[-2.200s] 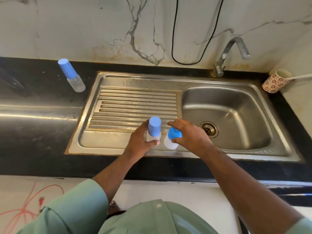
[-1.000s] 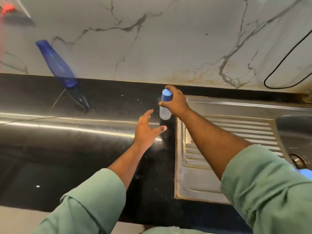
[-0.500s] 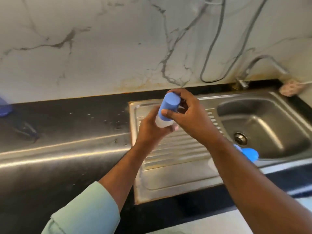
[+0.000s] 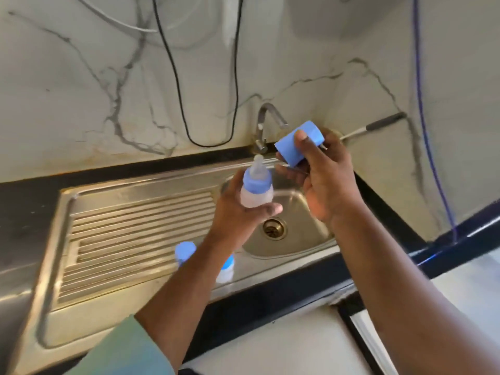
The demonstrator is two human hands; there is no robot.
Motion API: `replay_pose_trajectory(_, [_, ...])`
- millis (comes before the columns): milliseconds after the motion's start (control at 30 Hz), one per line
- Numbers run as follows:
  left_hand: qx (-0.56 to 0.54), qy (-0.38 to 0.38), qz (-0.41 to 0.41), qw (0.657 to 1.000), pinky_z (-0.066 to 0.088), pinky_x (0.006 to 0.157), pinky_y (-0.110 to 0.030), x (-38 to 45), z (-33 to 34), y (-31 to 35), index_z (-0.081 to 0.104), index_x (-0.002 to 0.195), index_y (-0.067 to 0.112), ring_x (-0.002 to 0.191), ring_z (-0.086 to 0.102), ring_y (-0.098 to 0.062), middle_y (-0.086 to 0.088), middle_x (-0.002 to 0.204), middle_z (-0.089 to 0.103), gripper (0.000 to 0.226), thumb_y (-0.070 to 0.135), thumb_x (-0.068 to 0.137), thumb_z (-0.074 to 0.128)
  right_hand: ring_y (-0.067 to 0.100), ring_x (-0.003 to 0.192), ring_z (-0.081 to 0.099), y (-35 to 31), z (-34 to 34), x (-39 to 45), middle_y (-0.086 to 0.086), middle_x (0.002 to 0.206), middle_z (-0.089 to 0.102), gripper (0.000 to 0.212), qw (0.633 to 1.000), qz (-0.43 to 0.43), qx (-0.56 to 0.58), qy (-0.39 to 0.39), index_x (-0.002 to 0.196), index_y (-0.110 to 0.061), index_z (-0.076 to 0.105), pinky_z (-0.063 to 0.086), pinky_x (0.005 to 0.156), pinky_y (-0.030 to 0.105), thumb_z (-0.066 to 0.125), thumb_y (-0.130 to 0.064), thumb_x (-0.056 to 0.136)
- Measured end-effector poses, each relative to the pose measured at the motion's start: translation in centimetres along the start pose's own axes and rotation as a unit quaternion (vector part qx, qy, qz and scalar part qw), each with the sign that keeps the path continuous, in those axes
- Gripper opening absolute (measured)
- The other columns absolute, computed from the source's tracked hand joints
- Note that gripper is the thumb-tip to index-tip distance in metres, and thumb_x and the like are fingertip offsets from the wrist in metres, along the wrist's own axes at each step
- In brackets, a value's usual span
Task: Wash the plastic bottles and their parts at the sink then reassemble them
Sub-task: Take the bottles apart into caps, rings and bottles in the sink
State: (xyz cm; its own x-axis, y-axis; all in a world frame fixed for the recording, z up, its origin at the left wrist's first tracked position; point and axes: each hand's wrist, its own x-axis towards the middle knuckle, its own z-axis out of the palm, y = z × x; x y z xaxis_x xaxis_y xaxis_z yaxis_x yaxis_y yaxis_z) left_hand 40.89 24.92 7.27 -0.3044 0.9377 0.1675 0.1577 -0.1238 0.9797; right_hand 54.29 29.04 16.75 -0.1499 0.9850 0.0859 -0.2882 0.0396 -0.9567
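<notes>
black cable (image 4: pixel 176 77) on marble wall (image 4: pixel 67 77) | blue cord (image 4: pixel 422 104) right

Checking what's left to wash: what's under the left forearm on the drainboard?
Two more bottles stand there beside the left forearm: a capped bottle and a second bottle with a blue ring. The forearm covers part of each, so the second bottle's top is hidden.

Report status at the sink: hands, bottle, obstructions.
Left hand grips bottle, teat exposed. Right hand holds blue cap, off. Both over basin, below tap. Nothing in the way.
</notes>
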Motion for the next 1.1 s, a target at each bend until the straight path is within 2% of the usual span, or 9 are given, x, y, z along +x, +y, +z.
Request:
replay_pose_trajectory(167, [-0.014,0.044,-0.038,0.998,0.053,0.069,-0.015,2.2,7.0,-4.0,0.059,0.109,0.032,0.082,0.064,0.004,0.006,0.098,0.067,0.057,0.022,0.064,0.094,0.017,0.092,0.060,2.8,-7.5,5.5,-0.001,0.099,0.059,0.015,0.999,0.032,0.022,0.020,0.104,-0.021,0.058,0.056,0.086,0.040,0.065,-0.015,0.092])
replay_pose_trajectory(300, [0.033,0.049,-0.083,0.995,0.056,0.078,-0.032,5.3,11.4,-8.8,0.063,0.112,0.034,0.094,0.065,-0.015,0.001,0.104,0.066,0.070,0.056,0.052,0.090,0.014,0.073,0.061,7.4,-14.0,10.4,-0.002,0.103,0.061,0.040,0.978,0.112,-0.164,0.059,0.119,-0.024,0.055,0.051,0.063,0.030,0.074,-0.035,0.085])
replay_pose_trajectory(400, [0.027,0.040,-0.136,0.990,0.058,0.073,-0.032,7.0,14.2,-11.4,0.065,0.109,0.026,0.085,0.068,-0.021,0.000,0.094,0.071,0.057,0.035,0.059,0.092,0.015,0.069,0.056,10.3,-18.5,13.6,-0.002,0.096,0.060,0.029,0.941,0.188,-0.268,0.082,0.106,-0.026,0.057,0.046,0.057,0.028,0.072,-0.041,0.085])
replay_pose_trajectory(533, [0.041,0.016,-0.200,0.979,0.051,0.072,-0.015,8.3,17.6,-13.7,0.060,0.120,0.020,0.090,0.066,-0.015,0.000,0.105,0.070,0.057,0.005,0.071,0.085,0.013,0.075,0.056,14.6,-23.6,17.9,0.001,0.094,0.062,0.022,0.895,0.228,-0.383,-0.030,0.102,-0.021,0.062,0.044,0.059,0.024,0.075,-0.022,0.084])
replay_pose_trajectory(600, [0.056,0.019,-0.222,0.973,0.047,0.070,-0.010,8.9,18.6,-14.4,0.059,0.116,0.027,0.088,0.063,-0.007,0.006,0.103,0.068,0.056,0.002,0.071,0.082,0.019,0.088,0.061,17.5,-25.5,20.1,0.005,0.103,0.065,0.030,0.845,0.195,-0.485,-0.116,0.107,-0.016,0.065,0.046,0.069,0.026,0.077,-0.015,0.080])
replay_pose_trajectory(667, [0.075,0.028,-0.244,0.966,0.043,0.064,-0.006,9.6,19.2,-14.7,0.057,0.103,0.039,0.078,0.060,0.008,0.015,0.095,0.066,0.052,0.004,0.072,0.082,0.029,0.104,0.060,20.6,-27.0,22.3,0.009,0.115,0.062,0.040,0.756,0.143,-0.602,-0.213,0.115,-0.016,0.065,0.047,0.085,0.032,0.077,-0.021,0.078])
replay_pose_trajectory(800, [0.106,0.125,-0.275,0.947,0.049,0.075,-0.019,10.5,20.4,-16.1,0.063,0.091,0.046,0.081,0.064,0.005,0.013,0.089,0.070,0.042,0.029,0.062,0.086,0.034,0.109,0.056,25.4,-27.5,26.3,0.008,0.123,0.049,0.032,0.584,0.077,-0.737,-0.330,0.120,-0.021,0.055,0.044,0.084,0.036,0.059,-0.024,0.089])
replay_pose_trajectory(933, [0.128,0.156,-0.291,0.935,0.050,0.083,-0.021,10.0,21.3,-17.9,0.064,0.103,0.042,0.091,0.065,-0.002,0.013,0.097,0.071,0.052,0.039,0.055,0.083,0.033,0.112,0.051,28.4,-27.2,29.1,0.010,0.125,0.046,0.022,0.511,0.006,-0.762,-0.399,0.115,-0.018,0.056,0.045,0.083,0.040,0.050,-0.017,0.094])
replay_pose_trajectory(1100, [0.135,0.144,-0.314,0.929,0.052,0.090,-0.032,9.9,22.1,-19.3,0.061,0.104,0.045,0.099,0.066,-0.015,0.012,0.102,0.071,0.061,0.027,0.053,0.089,0.033,0.113,0.056,31.0,-28.5,29.0,0.010,0.124,0.052,0.027,0.403,-0.003,-0.796,-0.452,0.121,-0.018,0.056,0.044,0.090,0.037,0.047,-0.015,0.096])
